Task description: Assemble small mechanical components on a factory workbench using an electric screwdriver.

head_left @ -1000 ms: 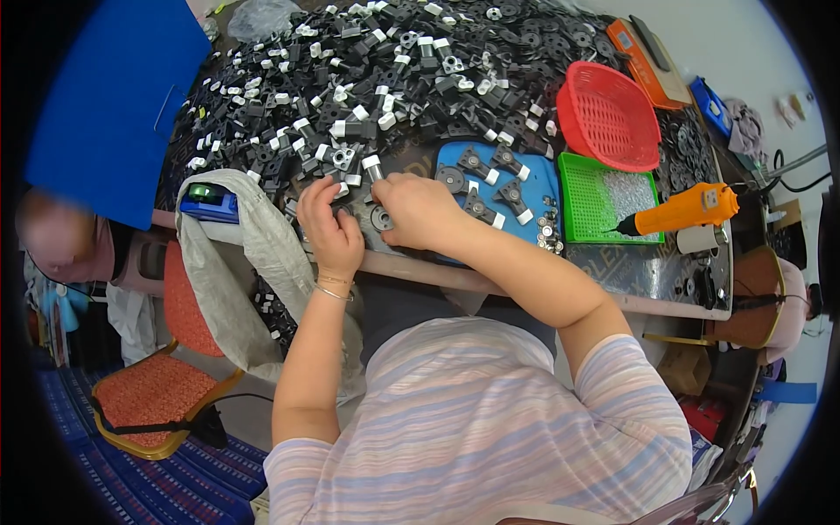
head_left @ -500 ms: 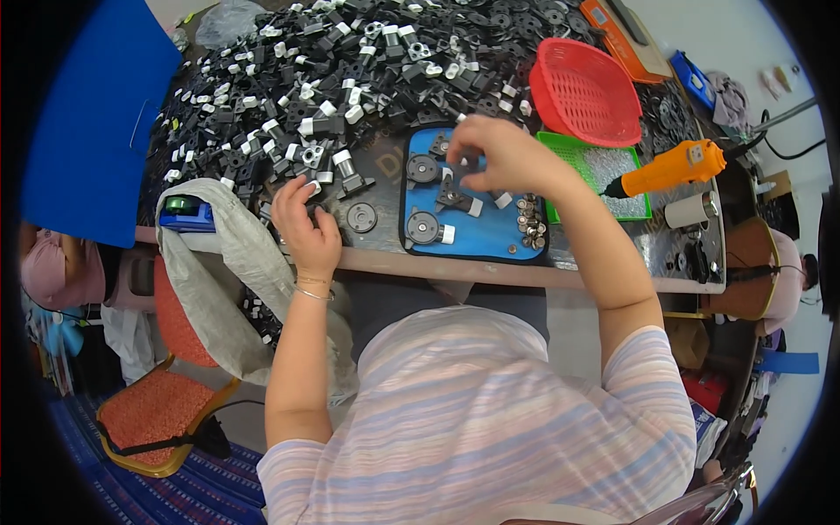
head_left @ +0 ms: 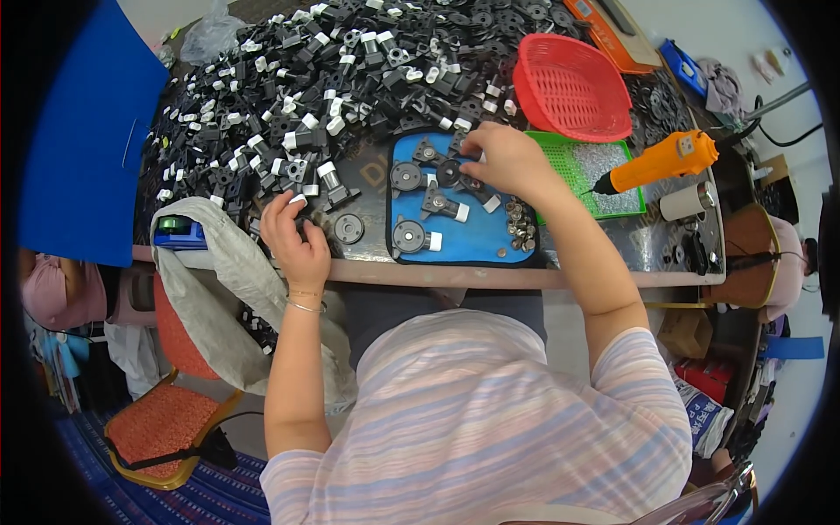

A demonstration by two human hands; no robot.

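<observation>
My right hand (head_left: 512, 164) reaches over a blue mat (head_left: 477, 242) with a dark border. Its finger and thumb are closed at the edge of a black round disc (head_left: 449, 172). Beneath lies a black bracket with a white end (head_left: 490, 203). Other black brackets, some with white ends and discs (head_left: 407, 176), lie on the mat, one with a white end and disc (head_left: 410, 235) near its front left corner. My left hand (head_left: 296, 243) rests at the table edge, fingers curled over dark and white pieces; what it grips is mostly hidden. A loose disc (head_left: 348, 228) lies beside it.
A large heap of black and white plastic parts (head_left: 289, 105) covers the back left. Small metal pieces (head_left: 522, 229) sit on the mat's right side. Beyond are a green tray (head_left: 560, 157), a red basket (head_left: 573, 92), an orange power screwdriver (head_left: 661, 164) and a cloth sack (head_left: 232, 297) at left.
The black disc at my right fingertips now shows over the bracket on the mat; that hand has shifted slightly. My left hand stays curled at the table edge. The whole view has shifted a little.
</observation>
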